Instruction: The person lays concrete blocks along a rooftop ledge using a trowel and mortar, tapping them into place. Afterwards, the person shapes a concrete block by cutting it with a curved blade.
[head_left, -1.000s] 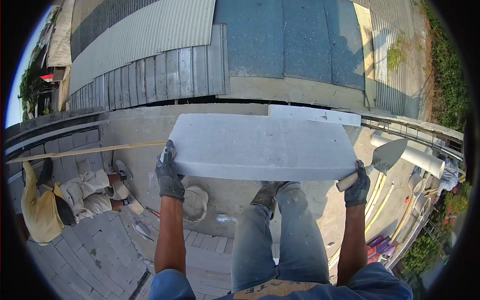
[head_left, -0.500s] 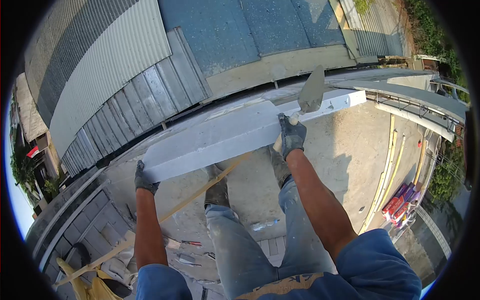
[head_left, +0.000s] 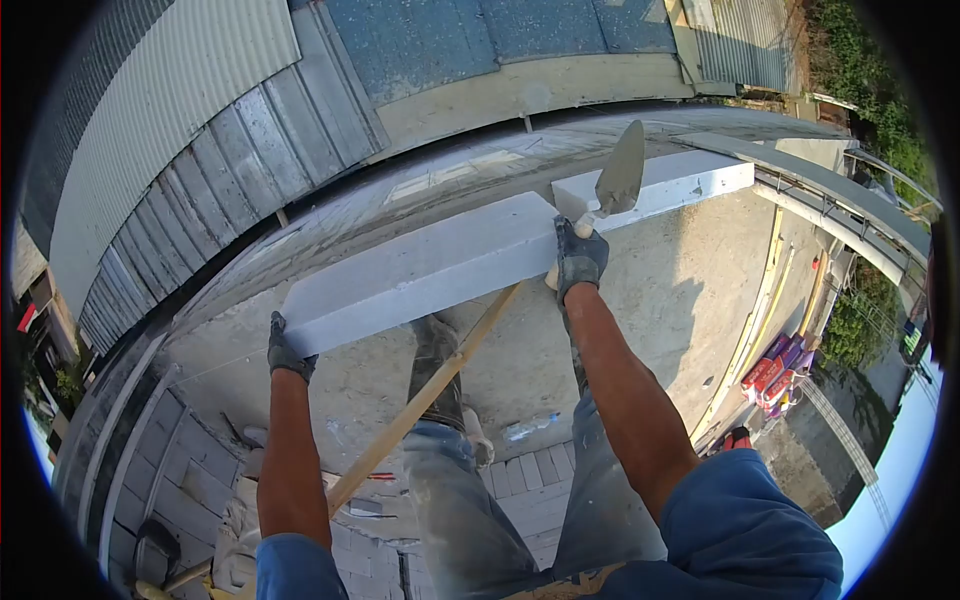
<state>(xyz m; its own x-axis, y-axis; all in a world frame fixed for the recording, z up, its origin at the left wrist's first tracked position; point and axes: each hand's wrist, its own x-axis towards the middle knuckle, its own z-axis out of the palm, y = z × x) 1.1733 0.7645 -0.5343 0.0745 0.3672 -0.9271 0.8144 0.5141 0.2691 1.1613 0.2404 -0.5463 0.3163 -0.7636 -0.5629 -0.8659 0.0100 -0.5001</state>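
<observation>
A long, pale aerated concrete block (head_left: 420, 265) is held up crosswise in front of my legs. My left hand (head_left: 288, 350), in a dark grey glove, is closed on its left end. My gloved right hand (head_left: 580, 258) grips the right end and also the handle of a trowel (head_left: 621, 178). The trowel's grey, mortar-stained blade points up and away from me. Just beyond that hand, a second pale block (head_left: 690, 183) lies along the wall edge. How the fingers sit under the held block is hidden.
A wooden batten (head_left: 425, 397) slants up between the arms, near my legs. Corrugated metal roofing (head_left: 225, 180) lies beyond the wall edge. At right are long strips (head_left: 757, 335) and red-and-purple packages (head_left: 775, 372). A concrete surface (head_left: 640, 310) extends beside my right leg.
The view has shifted. The held block now sits apart from the second block, whose near end face has come into sight. Both hands keep their grip, and the trowel stays in the right.
</observation>
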